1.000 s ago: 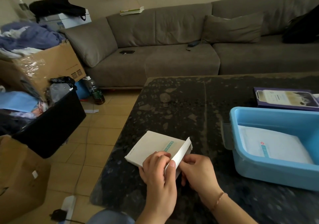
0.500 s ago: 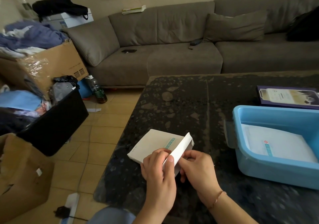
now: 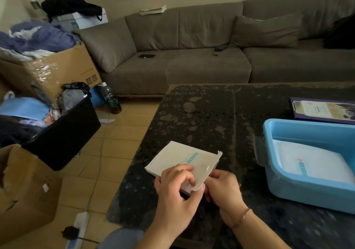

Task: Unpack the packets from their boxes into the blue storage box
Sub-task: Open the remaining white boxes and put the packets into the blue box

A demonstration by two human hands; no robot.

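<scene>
Packets are what this is all about, and one white packet already lies flat in the blue storage box at the right of the dark desk. Centre stage is the flat white box, resting at the near edge of the desk, well apart from the storage box. And look at that end flap: half a second ago it stood up narrow and nearly edge-on, now it has swung wide open and folded back over the box's end, its inner face showing. The left hand grips the near end of the box, fingers curled over the top and thumb pressed at the flap's lower corner. The right hand sits just beside it at the opening, fingers curled in behind the flap; it seems to pinch the flap or the box's end, though exactly what it holds is hidden. No packet shows in the mouth of the box yet, so the contents look to be inside. My read: opening is done, and the draw-out comes next, then a carry to the right. Beyond the storage box lies a purple flat box, likely next in line. The flap's torn-looking corner suggests thin card, so a gentle pull is wise.
</scene>
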